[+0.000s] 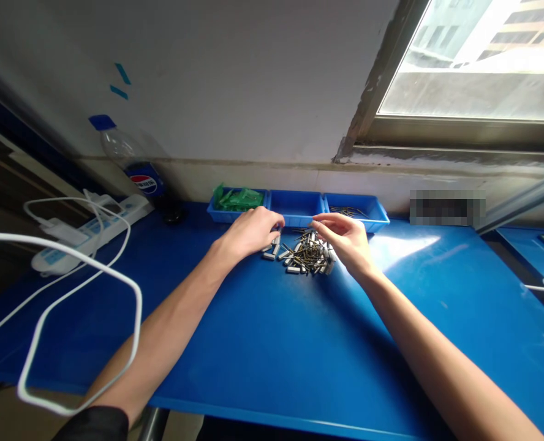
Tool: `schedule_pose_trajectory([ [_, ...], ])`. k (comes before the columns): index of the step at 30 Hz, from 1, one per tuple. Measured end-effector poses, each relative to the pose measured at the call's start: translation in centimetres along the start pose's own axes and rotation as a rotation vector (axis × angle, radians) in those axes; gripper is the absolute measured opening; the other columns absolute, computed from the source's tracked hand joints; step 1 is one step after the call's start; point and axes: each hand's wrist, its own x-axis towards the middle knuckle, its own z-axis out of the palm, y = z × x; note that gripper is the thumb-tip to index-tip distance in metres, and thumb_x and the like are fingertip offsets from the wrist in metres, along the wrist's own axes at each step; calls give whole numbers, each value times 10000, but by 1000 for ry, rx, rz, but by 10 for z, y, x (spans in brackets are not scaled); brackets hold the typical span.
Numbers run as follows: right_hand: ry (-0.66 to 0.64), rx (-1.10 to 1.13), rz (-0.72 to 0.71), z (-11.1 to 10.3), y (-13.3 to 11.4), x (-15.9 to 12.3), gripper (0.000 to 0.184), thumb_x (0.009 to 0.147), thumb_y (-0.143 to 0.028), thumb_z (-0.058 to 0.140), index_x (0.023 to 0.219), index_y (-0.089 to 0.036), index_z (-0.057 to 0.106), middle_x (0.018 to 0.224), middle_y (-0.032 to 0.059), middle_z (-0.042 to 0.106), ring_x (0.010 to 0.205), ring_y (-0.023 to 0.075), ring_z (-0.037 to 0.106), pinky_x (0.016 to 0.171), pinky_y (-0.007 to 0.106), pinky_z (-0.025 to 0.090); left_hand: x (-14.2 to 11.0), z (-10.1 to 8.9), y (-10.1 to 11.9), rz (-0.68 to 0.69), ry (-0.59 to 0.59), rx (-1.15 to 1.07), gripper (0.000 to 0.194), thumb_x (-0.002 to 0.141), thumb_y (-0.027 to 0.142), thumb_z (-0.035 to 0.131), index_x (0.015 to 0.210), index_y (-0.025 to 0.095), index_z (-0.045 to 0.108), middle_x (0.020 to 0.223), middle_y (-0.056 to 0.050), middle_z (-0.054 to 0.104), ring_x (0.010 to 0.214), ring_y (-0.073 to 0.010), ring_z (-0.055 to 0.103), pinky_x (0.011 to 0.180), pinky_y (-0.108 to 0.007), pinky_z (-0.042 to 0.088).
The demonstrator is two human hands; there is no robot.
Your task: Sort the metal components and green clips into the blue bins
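A mixed pile of thin dark and brass-coloured screw-like pieces lies on the blue table, with small pale rectangular blocks among them. My left hand is at the pile's left side, above several loose blocks. Its fingers are curled, thumb and index close together; whatever may be between them is too small to make out. On the right, my right hand reaches over the pile's edge. Its thumb and index fingertips are pinched, and any piece held there cannot be made out.
Behind the pile stand three joined blue bins: the left bin holds green plastic, the middle bin shows its bare inside, the right bin holds thin dark pieces. A cola bottle, power strip and looping white cable are left.
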Motion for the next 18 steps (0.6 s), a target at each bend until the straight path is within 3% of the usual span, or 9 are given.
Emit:
schedule_pose_trajectory([
  [3,-5,-3,9,2,-4,17,428,777,-496,848,1066,-182,805,895,78,807,766,224,759,747,359,611,-1,3,-7,-65,-57,108,176,892,213,707,1026,229,820,1018,-93,816,930,-283,779,765,-316,577],
  [9,-52,-2,30,3,-10,32,416,837,-366,747,1207,-177,762,918,76,811,748,195,752,729,336,606,5,21,-10,-34,-6,174,187,895,182,681,1030,224,803,990,-94,815,933,-269,780,748,-286,567],
  [18,-121,-6,59,-3,-12,26,255,864,-333,702,1038,-167,788,839,69,793,694,169,697,658,289,531,5,24,-6,-20,-48,252,245,929,155,585,1040,210,797,1058,-113,778,946,-273,760,766,-313,560],
])
